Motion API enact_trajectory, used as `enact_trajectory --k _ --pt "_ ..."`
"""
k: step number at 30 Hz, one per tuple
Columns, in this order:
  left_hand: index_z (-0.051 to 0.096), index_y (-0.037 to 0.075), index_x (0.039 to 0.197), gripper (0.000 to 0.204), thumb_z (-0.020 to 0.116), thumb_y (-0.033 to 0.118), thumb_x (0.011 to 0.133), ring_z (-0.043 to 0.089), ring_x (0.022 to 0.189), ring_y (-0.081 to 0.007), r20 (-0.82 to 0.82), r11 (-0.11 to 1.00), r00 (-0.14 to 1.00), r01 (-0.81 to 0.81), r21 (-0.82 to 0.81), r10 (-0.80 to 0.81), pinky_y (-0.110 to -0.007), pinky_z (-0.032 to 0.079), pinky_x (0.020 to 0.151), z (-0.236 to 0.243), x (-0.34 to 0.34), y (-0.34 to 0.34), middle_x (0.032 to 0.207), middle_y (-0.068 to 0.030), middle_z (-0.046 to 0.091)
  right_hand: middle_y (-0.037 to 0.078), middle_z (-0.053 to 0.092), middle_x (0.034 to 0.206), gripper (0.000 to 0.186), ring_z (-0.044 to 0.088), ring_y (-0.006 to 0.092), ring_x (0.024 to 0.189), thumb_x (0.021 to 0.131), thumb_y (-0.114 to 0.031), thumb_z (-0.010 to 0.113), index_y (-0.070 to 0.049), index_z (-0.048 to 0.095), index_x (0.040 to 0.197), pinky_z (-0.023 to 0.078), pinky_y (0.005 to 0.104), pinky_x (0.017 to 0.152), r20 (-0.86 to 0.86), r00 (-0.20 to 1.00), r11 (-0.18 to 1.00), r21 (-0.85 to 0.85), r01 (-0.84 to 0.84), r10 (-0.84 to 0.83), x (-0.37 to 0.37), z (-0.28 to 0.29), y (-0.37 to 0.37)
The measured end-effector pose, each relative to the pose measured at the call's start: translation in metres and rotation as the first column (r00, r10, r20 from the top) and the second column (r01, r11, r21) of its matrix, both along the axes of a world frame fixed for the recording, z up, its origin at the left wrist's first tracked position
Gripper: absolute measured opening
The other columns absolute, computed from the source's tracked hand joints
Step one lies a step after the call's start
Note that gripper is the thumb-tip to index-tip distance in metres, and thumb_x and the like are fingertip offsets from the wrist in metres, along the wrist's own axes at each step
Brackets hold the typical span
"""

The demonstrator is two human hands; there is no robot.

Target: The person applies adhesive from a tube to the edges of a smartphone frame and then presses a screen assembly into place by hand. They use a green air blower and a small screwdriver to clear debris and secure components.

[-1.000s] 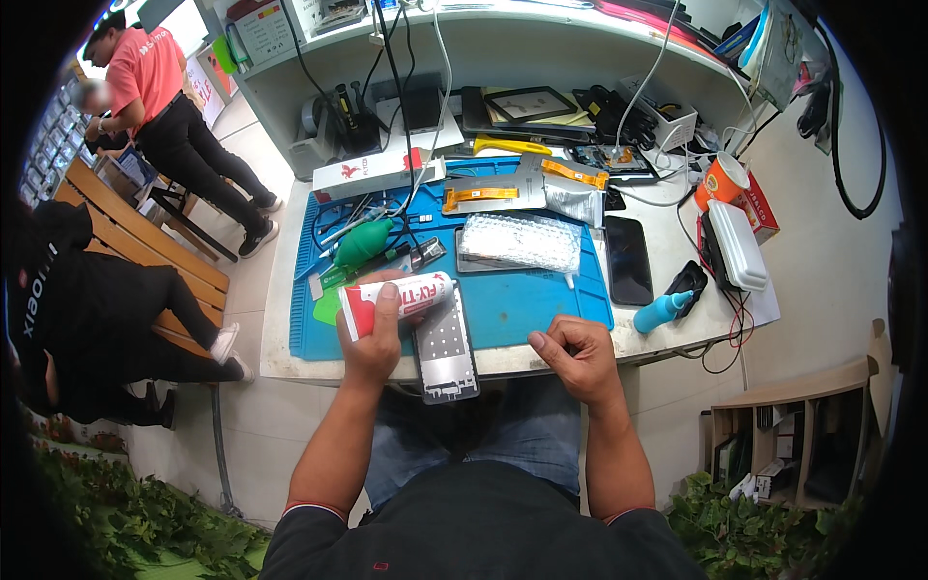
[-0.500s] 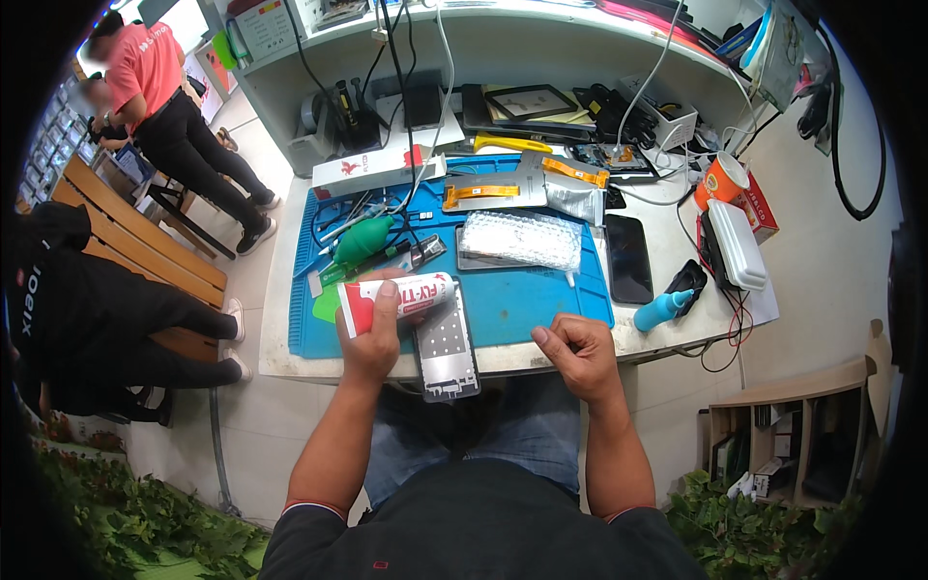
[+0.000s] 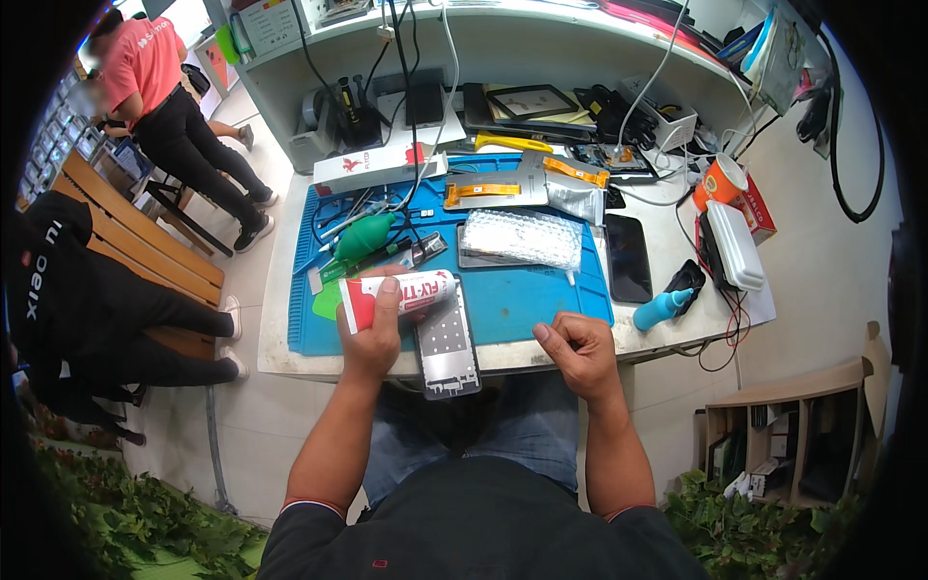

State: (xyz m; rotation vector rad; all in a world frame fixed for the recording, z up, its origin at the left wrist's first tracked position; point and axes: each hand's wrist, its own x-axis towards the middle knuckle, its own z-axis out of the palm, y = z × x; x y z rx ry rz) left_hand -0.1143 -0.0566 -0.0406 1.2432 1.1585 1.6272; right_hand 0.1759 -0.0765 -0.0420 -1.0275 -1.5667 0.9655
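My left hand [image 3: 375,338] is wrapped round a red and white squeeze tube [image 3: 425,288], held sideways with its wide white end to the right. Just right of that hand, a grey phone frame [image 3: 448,354] with pale spots and cut-outs overhangs the near edge of the blue work mat [image 3: 512,314]. Part of the frame is hidden behind the tube. My right hand [image 3: 584,356] hovers by the mat's near right edge, fingers curled into a fist with the thumb on top. What lies inside it, if anything, is hidden.
A green air blower [image 3: 365,238], a bubble-wrapped piece [image 3: 527,239] and orange-taped flat parts [image 3: 483,191] lie on the mat. To its right are a dark phone [image 3: 628,259], a blue bottle [image 3: 663,310] and a white case [image 3: 737,244]. Cables hang over the bench.
My hands, the tube and the phone frame look almost unmoved. Away from the bench on the left, the people have shifted their stance slightly.
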Motion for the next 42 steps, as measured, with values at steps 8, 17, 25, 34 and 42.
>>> enact_trajectory --k 8,17,25,34,42 --pt "0.066 -0.005 0.126 0.033 0.054 0.023 0.115 0.078 0.084 -0.0232 -0.081 0.998 0.995 0.054 0.011 -0.053 -0.033 0.066 0.07 -0.006 -0.008 0.001 0.107 -0.0185 0.077 0.001 0.043 0.061 0.052 0.034 0.0097 0.059 0.1 -0.01 0.078 -0.002 0.043 0.063 0.028 0.0331 0.054 -0.001 1.0 1.0 -0.001 0.001 -0.001 0.0 -0.002 0.0" --pt "0.066 -0.005 0.125 0.032 0.053 0.022 0.115 0.077 0.083 -0.0233 -0.084 0.999 0.996 0.041 0.016 -0.039 -0.033 0.066 0.069 -0.009 -0.009 0.0 0.106 -0.0189 0.077 0.001 0.044 0.062 0.051 0.034 0.0103 0.06 0.101 -0.008 0.078 -0.001 0.043 0.064 0.028 0.0334 0.055 0.001 1.0 1.0 -0.004 0.01 -0.01 -0.001 0.002 0.0" --pt "0.065 -0.006 0.126 0.032 0.053 0.022 0.115 0.079 0.084 -0.0248 -0.074 0.999 0.996 0.042 0.012 -0.041 -0.034 0.067 0.069 -0.008 -0.009 0.001 0.107 -0.0192 0.077 0.002 0.045 0.061 0.05 0.034 0.0105 0.059 0.1 -0.007 0.077 -0.001 0.044 0.064 0.028 0.0336 0.055 -0.004 1.0 1.0 0.002 0.009 -0.009 -0.001 0.0 0.0" --pt "0.069 -0.006 0.123 0.026 0.058 0.015 0.113 0.077 0.082 -0.0204 -0.004 0.999 0.999 0.045 0.015 -0.045 -0.031 0.063 0.069 -0.007 -0.008 0.0 0.105 -0.0164 0.077 0.001 0.045 0.061 0.05 0.034 0.0105 0.059 0.1 -0.007 0.077 -0.001 0.044 0.063 0.028 0.0339 0.055 0.002 1.0 1.0 -0.001 0.015 -0.015 -0.001 0.001 0.0" --pt "0.067 -0.005 0.124 0.031 0.053 0.021 0.115 0.078 0.077 -0.0234 -0.071 0.999 0.997 0.039 0.037 -0.037 -0.033 0.066 0.067 -0.009 -0.008 0.001 0.099 -0.0188 0.078 0.001 0.042 0.061 0.05 0.033 0.0107 0.059 0.1 -0.006 0.076 -0.001 0.043 0.064 0.027 0.0344 0.055 0.012 1.0 1.0 0.009 0.021 -0.021 -0.001 -0.002 0.0"
